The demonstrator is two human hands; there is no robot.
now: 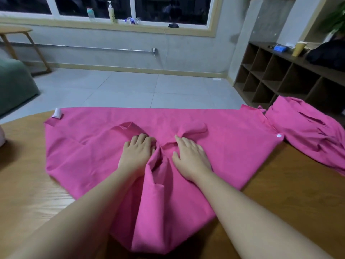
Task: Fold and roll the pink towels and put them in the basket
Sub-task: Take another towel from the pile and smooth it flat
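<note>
A large pink towel [233,146] lies spread across the wooden table [291,193], wrinkled and bunched in the middle, with a white label at its far left corner. My left hand [137,152] rests on the towel's middle with its fingertips curled into a fold of cloth. My right hand [188,156] lies flat on the towel just to the right, fingers straight and pressing the cloth down. A ridge of bunched cloth runs between the two hands toward me. A second pink towel [308,131] lies crumpled at the table's right edge. No basket is in view.
Beyond the table's far edge is grey tiled floor [130,86]. A dark cubby shelf [280,75] stands at the right with a cup and small items on top. A green seat [13,85] and a wooden side table are at the left. Bottles stand on the windowsill.
</note>
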